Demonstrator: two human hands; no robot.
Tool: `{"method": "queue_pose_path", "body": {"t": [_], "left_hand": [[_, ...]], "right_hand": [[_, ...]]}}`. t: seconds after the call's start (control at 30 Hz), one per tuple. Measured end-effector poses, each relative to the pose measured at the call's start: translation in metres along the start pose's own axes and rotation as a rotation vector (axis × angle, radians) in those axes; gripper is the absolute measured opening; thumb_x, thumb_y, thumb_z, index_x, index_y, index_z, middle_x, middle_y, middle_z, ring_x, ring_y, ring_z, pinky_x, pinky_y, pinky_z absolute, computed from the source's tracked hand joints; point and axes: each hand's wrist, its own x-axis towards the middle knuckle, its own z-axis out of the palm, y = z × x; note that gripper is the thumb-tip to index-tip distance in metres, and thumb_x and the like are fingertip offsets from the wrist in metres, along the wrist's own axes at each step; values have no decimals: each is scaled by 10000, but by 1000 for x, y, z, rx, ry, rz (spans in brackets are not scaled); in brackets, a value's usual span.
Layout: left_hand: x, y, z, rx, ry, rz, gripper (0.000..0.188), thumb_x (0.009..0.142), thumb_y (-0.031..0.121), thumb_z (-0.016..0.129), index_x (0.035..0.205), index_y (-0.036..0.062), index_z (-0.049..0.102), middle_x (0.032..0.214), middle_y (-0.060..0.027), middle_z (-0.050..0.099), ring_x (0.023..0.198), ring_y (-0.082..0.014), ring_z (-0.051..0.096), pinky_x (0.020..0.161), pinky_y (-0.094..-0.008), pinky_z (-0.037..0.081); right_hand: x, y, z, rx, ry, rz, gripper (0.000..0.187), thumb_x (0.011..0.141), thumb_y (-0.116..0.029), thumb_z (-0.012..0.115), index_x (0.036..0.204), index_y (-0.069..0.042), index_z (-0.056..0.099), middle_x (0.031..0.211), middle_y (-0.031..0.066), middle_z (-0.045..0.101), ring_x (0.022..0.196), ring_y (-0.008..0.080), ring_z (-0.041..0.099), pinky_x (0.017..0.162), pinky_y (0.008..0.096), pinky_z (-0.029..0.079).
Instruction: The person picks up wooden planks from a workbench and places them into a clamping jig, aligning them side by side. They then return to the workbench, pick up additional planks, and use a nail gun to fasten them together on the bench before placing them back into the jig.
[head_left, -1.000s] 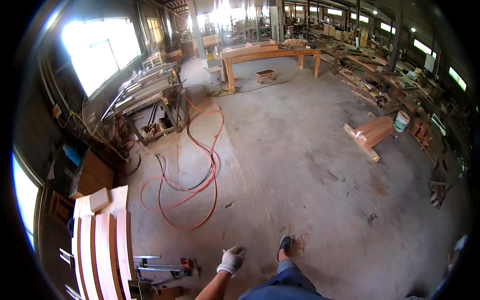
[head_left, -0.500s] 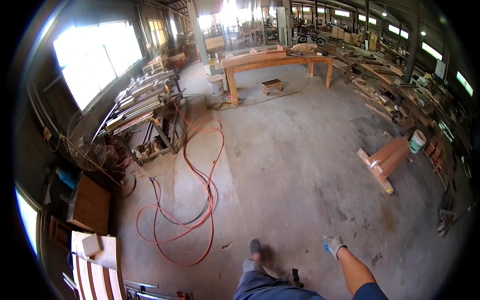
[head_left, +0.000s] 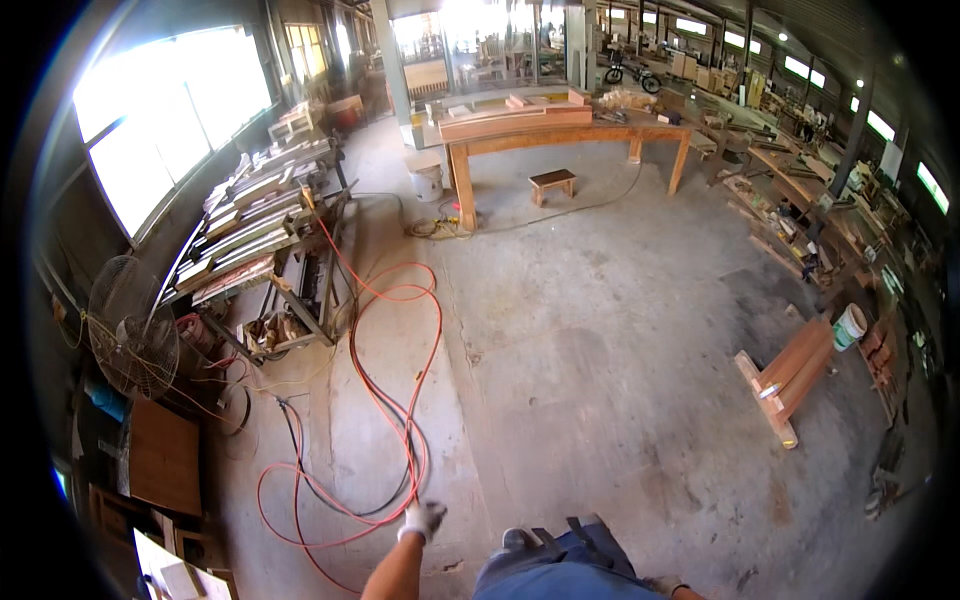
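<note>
2 hands are in view, well apart: the left hand [head_left: 423,520], gloved, has fingers loosely curled over the near loop of 1 red hose [head_left: 439,322], whether gripping I cannot tell; the right hand [head_left: 663,583] is mostly cut off, its state unclear. The hose lies ahead of the left hand. Farther ahead: 1 wooden bench [head_left: 570,136], 1 stool [head_left: 553,181], 1 white bucket [head_left: 426,181]. Right of both hands: 1 green-and-white bucket [head_left: 850,327], its label unreadable. Since 0.5 s ago, the left hand has appeared and the outstretched right hand has dropped to the lower edge.
</note>
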Motion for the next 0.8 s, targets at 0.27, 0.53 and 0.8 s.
{"method": "queue_pose_path", "body": {"t": [0.27, 0.53, 0.8], "left_hand": [[138, 149, -147, -890, 189, -93, 252, 925, 235, 694, 1032, 28, 790, 765, -51, 733, 707, -134, 661, 677, -317, 530], [139, 150, -5, -306, -277, -341, 458, 938, 497, 646, 1179, 122, 751, 1094, -119, 742, 976, -278, 697, 848, -426, 541], [181, 213, -17, -304, -381, -368, 493, 939, 511, 628, 1213, 122, 757, 1176, -150, 757, 1066, -314, 732, 902, -452, 565]], "right_hand": [[24, -171, -43, -77, -12, 31, 336, 1001, -334, 592, 1128, -56, 732, 1047, 125, 750, 935, 286, 711, 800, 438, 554], [125, -504, -161, -62, 134, -419, 324, 981, -305, 592, 1049, -32, 752, 960, 132, 754, 901, 255, 715, 770, 433, 547], [78, -849, -196, 186, 39, -742, 250, 990, -286, 691, 983, -41, 737, 823, 30, 710, 698, 139, 651, 647, 321, 531]]}}
